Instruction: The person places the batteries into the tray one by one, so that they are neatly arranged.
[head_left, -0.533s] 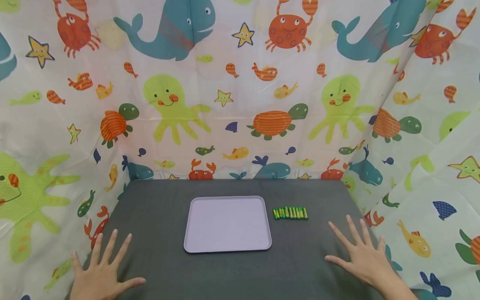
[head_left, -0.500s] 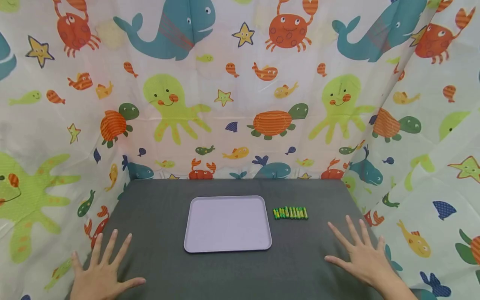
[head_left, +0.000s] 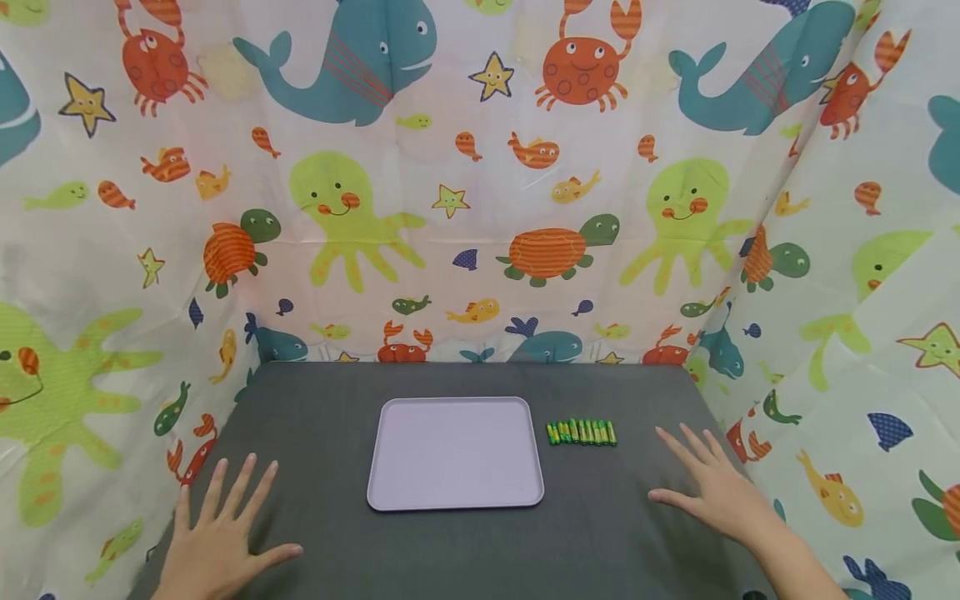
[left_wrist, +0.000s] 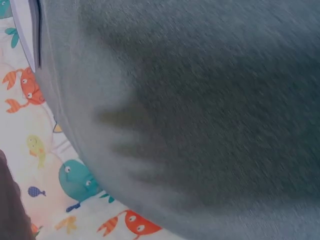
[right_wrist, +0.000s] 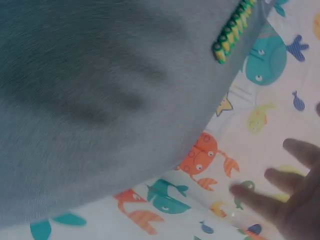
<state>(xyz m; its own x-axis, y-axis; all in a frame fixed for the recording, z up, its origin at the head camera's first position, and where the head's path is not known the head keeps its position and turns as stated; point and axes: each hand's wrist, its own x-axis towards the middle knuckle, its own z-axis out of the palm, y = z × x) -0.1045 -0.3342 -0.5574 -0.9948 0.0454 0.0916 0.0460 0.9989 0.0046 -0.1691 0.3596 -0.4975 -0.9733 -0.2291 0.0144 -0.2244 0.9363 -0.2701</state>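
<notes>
My left hand point(head_left: 218, 537), fingers spread and straight, is over the front left of the dark grey table, holding nothing. On the other side my right hand point(head_left: 716, 492) hovers with its fingers extended and thumb apart, also holding nothing. Nearest to it lies a row of several green and yellow batteries point(head_left: 581, 432), side by side. Left of the batteries sits a pale lilac rectangular tray point(head_left: 455, 454) with nothing on it. The right wrist view shows the batteries point(right_wrist: 234, 31) near the table's edge, with the right fingers point(right_wrist: 257, 202) at the lower right.
The dark grey table point(head_left: 465, 554) is enclosed at the back and both sides by a white curtain point(head_left: 480, 250) printed with sea animals. Each hand casts a soft shadow on the tabletop. A small dark object point(head_left: 754, 595) shows at the bottom edge by the right forearm.
The left hand has shifted slightly right and up. The right hand has turned a little, its fingers now closer together and pointing more to the left. Tray and batteries stay in place.
</notes>
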